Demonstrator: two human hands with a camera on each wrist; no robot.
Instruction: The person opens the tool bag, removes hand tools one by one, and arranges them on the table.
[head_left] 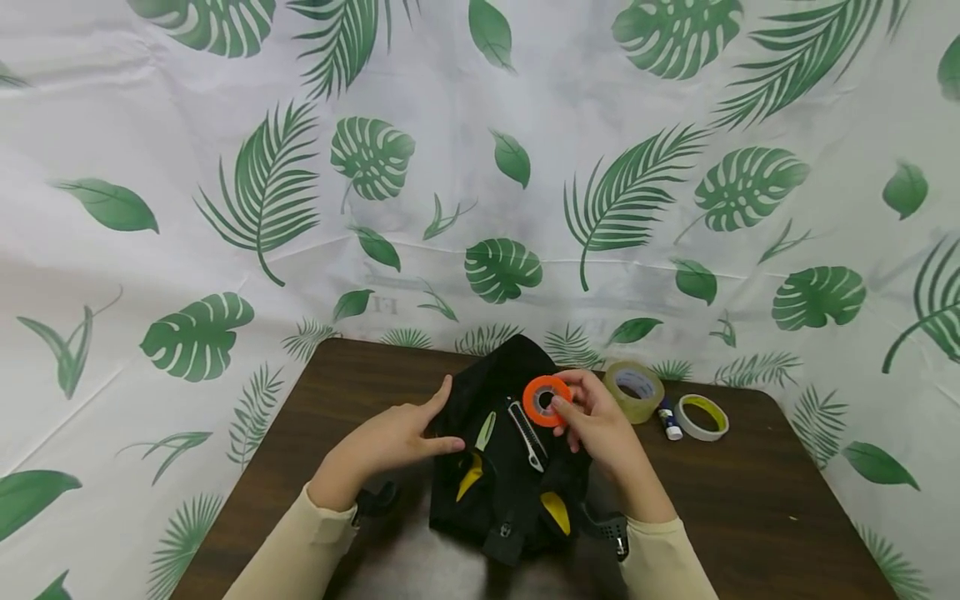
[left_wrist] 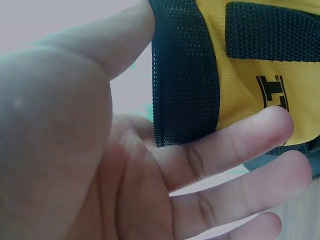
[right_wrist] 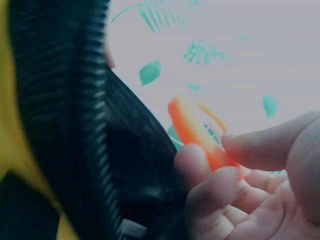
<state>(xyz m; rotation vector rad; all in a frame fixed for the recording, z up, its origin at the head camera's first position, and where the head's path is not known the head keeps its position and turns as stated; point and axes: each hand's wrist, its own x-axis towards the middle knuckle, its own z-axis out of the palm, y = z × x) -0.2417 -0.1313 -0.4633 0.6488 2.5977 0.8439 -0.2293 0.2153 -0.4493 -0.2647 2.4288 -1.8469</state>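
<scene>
A black and yellow tool bag (head_left: 510,358) stands on the table with its zip-edged mouth gaping. My left hand (head_left: 390,437) is at its left side; the fingers are spread and fairly straight. In the left wrist view, several fingers (left_wrist: 240,145) lie along the yellow outside, while the thumb and index tips go out of sight behind the zip edge. My right hand (head_left: 596,417) pinches a roll of orange tape (head_left: 536,410) between thumb and fingers over the bag's right side. A utility knife (head_left: 527,435) and a pale green slim item (head_left: 486,432) show at the bag.
To the right of the bag are a roll of clear packing tape (head_left: 641,411), a glue stick (head_left: 670,421) and a white tape roll with a yellow inside (head_left: 719,417). A leaf-print sheet (head_left: 450,208) hangs behind the dark wooden table (head_left: 765,517).
</scene>
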